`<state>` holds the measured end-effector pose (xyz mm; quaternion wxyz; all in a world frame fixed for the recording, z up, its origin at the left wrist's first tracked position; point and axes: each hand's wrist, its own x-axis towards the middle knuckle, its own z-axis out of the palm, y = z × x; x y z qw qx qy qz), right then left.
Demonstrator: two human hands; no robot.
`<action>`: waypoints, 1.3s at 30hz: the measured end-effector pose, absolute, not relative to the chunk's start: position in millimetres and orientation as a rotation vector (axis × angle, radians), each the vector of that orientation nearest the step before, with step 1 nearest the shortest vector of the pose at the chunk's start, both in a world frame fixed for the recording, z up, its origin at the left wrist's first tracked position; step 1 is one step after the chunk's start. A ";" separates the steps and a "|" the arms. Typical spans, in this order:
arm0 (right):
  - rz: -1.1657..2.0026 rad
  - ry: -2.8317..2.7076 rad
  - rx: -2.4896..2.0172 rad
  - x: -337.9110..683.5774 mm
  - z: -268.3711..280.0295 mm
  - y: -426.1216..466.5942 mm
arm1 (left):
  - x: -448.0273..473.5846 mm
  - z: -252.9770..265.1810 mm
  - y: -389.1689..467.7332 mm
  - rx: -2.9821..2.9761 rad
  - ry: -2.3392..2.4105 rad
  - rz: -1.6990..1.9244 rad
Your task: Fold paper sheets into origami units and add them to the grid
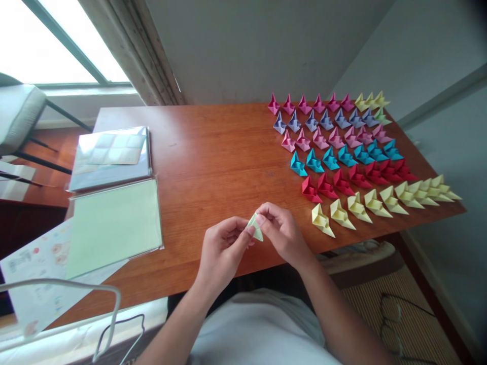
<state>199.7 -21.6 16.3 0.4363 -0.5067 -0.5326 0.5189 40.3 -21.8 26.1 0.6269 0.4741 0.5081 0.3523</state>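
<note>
A small piece of folded light green paper point(256, 232) is pinched between both hands above the table's front edge. My left hand point(227, 242) grips its left side, thumb on top and fingers curled behind. At the upper right of the paper, my right hand point(280, 232) holds it between thumb and bent forefinger. The underside of the paper is hidden by the fingers. To the right of my right hand begins a row of folded pale yellow paper pieces point(321, 221), with rows in red point(311, 189) and blue point(299, 163) behind it.
Pink point(288, 141), purple point(279, 123) and magenta point(273, 104) paper rows stand farther back on the wooden table point(213, 152). At left lie a stack of light green paper point(114, 228), a plastic-wrapped pack point(83, 175) and a printed sheet point(34, 274). A white cable point(117, 304) loops at lower left.
</note>
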 end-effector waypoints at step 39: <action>1.214 -1.551 -1.272 196.3 17.6 -26.7 | 34.6 22.1 -17.2 0.982 1.130 0.940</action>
